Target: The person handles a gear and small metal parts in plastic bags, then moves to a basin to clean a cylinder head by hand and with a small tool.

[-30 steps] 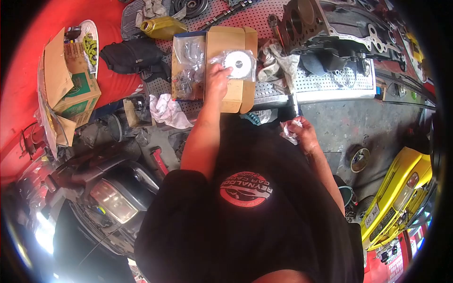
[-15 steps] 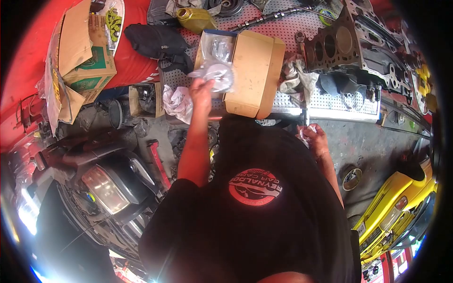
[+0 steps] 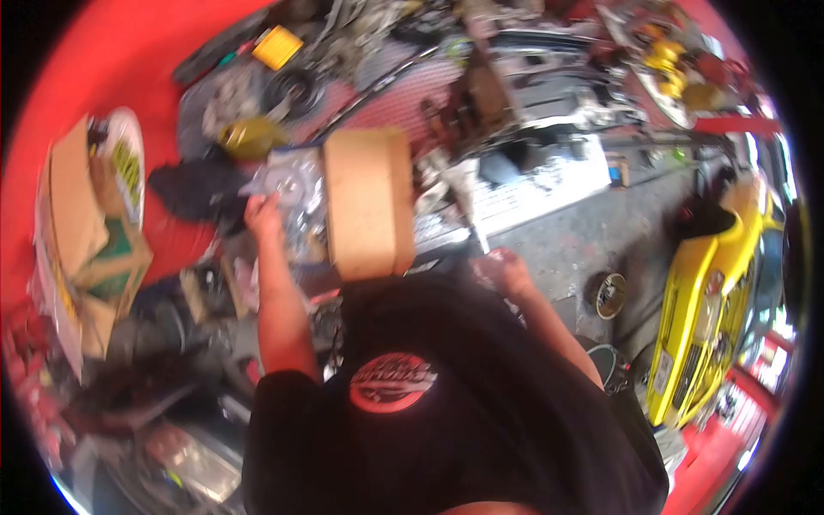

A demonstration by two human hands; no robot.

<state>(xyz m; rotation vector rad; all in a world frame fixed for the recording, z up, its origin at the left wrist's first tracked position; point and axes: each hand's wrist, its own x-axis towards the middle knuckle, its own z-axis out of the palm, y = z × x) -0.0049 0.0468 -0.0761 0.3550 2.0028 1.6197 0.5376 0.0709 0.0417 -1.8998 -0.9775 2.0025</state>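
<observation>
The picture is smeared by motion. My left hand (image 3: 263, 215) is closed on the edge of a clear plastic bag (image 3: 286, 182), whose contents I cannot make out. The bag lies over the left part of an open cardboard box (image 3: 371, 202), where more clear plastic packing shows. The box's brown lid is folded out to the right. At the bench's front edge my right hand (image 3: 508, 270) is closed around a crumpled whitish piece (image 3: 487, 266), cloth or plastic. A light metal bar end (image 3: 477, 240) is just above that hand.
An engine block (image 3: 489, 90), a long shaft (image 3: 378, 90) and a yellow-green jug (image 3: 251, 137) are on the perforated bench (image 3: 549, 184). A black bag (image 3: 193, 184) lies left of the box. Cartons (image 3: 103, 257) stand farther left, a yellow car (image 3: 708, 300) at the right.
The whole view has turned, shifting the bench and box left and the yellow car further into sight. My left hand and the plastic bag are slightly further left over the box.
</observation>
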